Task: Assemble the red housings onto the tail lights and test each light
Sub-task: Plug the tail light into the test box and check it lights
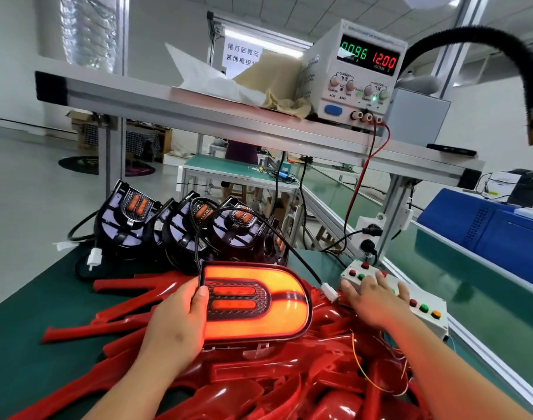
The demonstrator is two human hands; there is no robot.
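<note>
A D-shaped tail light (277, 301) glows orange-red at the centre, lying over a heap of red housings (259, 386). My left hand (175, 325) grips its left edge, thumb on the lit face. A black cable runs from the light to a white connector (329, 291). My right hand (375, 298) rests flat, fingers spread, on the white button box (422, 316) with red, green and yellow buttons. Several unlit tail lights (180, 225) stand in a row behind, backs showing.
A power supply (354, 77) on the upper shelf reads 0.96 and 12.00, with red and black leads dropping to the bench. A black flexible hose (525, 74) hangs at right. A blue bin (483, 231) sits beyond the green conveyor (441, 268).
</note>
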